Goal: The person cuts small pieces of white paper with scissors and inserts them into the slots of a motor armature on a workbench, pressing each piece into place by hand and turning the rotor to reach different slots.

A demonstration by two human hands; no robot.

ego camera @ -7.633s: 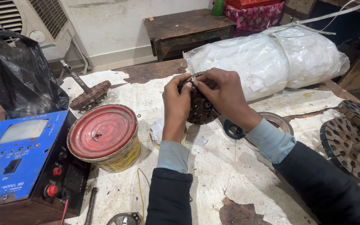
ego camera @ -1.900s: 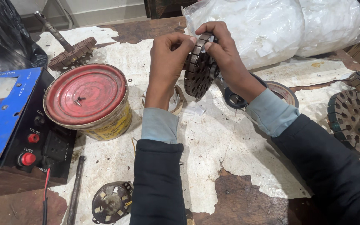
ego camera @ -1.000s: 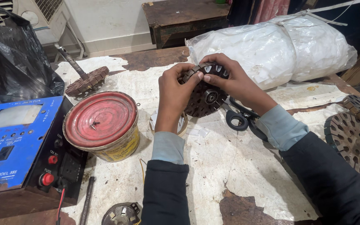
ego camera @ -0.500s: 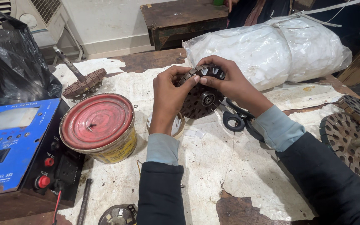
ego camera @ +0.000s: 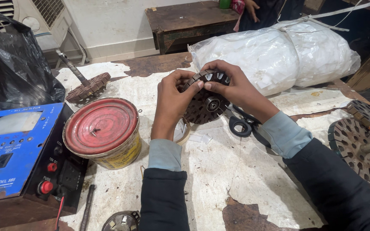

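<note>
Both of my hands hold a round, dark, slotted motor core [ego camera: 205, 104] upright above the workbench. My left hand [ego camera: 173, 97] grips its left rim, thumb and fingers pinching near the top. My right hand [ego camera: 233, 88] wraps over the top right rim, fingertips meeting the left thumb at the upper slots. A bearing shows at the core's centre. Black scissors [ego camera: 239, 125] lie on the bench just below my right wrist. A roll of tape [ego camera: 182, 130] sits under my left wrist, partly hidden.
A red-lidded tin [ego camera: 102, 131] stands left of my arms, beside a blue electrical box [ego camera: 13, 149]. Another core on a shaft [ego camera: 86, 88] lies at the back left, a larger one [ego camera: 360, 141] at the right edge. A big white plastic bundle [ego camera: 279, 55] lies behind; a black bag [ego camera: 13, 64] at far left.
My hands stay on the core and have turned it slightly; my fingertips have shifted along the top rim. The view has moved a little.
</note>
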